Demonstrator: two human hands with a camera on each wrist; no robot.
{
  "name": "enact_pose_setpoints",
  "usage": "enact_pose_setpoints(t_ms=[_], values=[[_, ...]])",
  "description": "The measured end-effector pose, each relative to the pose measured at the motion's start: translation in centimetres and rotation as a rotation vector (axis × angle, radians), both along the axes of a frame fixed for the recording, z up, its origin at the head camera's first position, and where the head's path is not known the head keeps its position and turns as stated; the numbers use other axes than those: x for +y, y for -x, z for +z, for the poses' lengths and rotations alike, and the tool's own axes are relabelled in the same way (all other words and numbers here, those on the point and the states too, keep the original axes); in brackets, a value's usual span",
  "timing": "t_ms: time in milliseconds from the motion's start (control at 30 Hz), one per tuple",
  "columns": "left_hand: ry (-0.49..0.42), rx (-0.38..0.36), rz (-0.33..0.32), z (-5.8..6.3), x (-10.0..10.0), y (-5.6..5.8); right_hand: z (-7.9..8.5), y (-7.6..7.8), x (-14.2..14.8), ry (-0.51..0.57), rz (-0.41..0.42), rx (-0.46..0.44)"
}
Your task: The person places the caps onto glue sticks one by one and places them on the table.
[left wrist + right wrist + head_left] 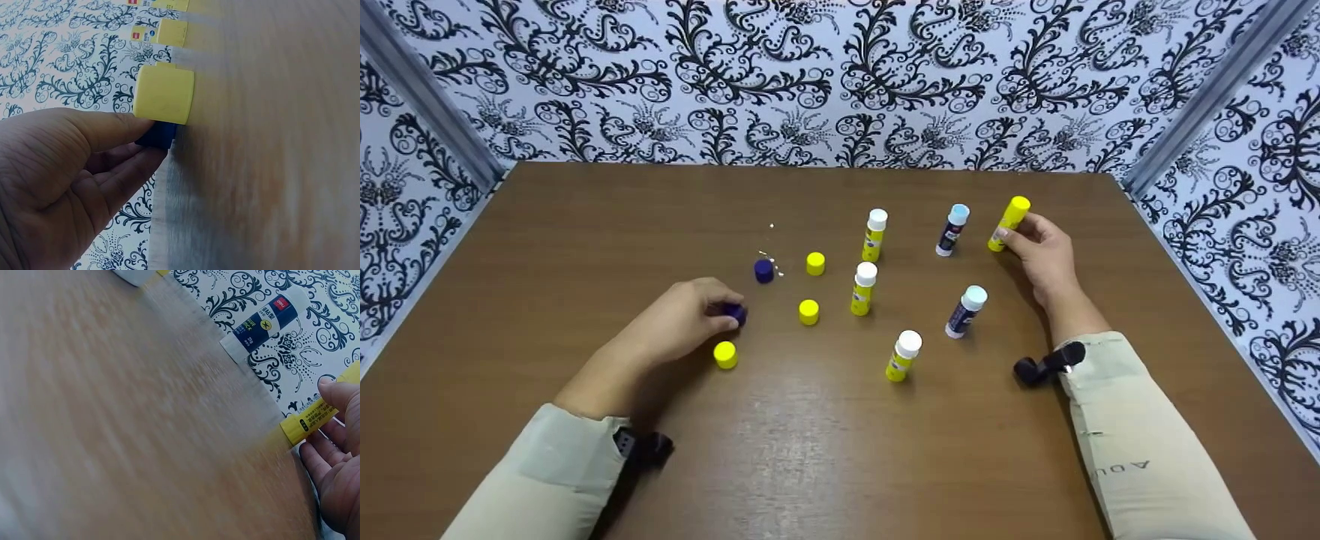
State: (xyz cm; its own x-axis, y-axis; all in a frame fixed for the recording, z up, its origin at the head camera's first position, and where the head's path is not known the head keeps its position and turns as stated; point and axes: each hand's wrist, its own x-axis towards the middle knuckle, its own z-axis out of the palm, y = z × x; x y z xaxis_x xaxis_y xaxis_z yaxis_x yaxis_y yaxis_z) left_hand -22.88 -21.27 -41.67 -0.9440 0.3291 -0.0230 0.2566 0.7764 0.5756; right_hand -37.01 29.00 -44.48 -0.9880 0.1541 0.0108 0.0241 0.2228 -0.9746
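Observation:
My left hand (690, 319) pinches a dark blue cap (734, 313) between thumb and fingers, low over the table. Just in front of that hand sits a yellow cap (725, 355), which partly covers the blue one in the left wrist view. At the far right, my right hand (1044, 251) grips a yellow glue stick (1014, 215) by its lower body; its top is yellow too. Two navy glue sticks with pale tops stand left of the right hand, one farther back (952, 230) and one nearer (966, 312).
Three yellow glue sticks with white tops stand mid-table: a back one (873, 236), a middle one (862, 289) and a front one (902, 357). Two more yellow caps (815, 263) and another dark blue cap (763, 271) lie left of them, near small white crumbs. Patterned walls border the brown table (810, 465).

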Motion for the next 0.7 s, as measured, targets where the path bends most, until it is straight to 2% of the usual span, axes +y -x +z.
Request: enact_pose_setpoints(t_ms=[700], values=[[-0.028,0.006,0.006,0.24,0.14,-0.15,0.37,-0.67,0.09,0.021,-0.017,0.002]])
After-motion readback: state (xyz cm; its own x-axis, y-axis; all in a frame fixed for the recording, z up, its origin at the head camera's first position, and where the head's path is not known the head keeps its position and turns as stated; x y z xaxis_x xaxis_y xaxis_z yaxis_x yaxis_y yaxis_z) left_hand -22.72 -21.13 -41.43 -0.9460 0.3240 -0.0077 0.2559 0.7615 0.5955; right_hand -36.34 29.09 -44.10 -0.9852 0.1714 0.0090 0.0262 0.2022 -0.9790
